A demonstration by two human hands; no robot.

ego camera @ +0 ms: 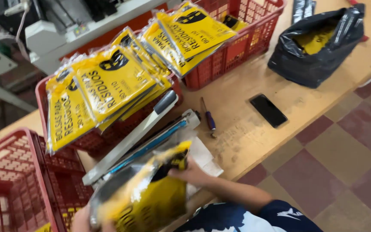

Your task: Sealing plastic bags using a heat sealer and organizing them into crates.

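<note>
Right hand (192, 174) clamps the top edge of a yellow packet (151, 195); left hand (82, 221), mostly out of frame, grips its lower corner, fingers unclear. Packet blurred, lying over the near end of a heat sealer (138, 137) just above the grip, bar raised. Screwdriver (208, 118) and black phone (268, 110) right of it. Red basket (44, 92) with yellow packets beyond; black bag (318, 43) far right.
</note>
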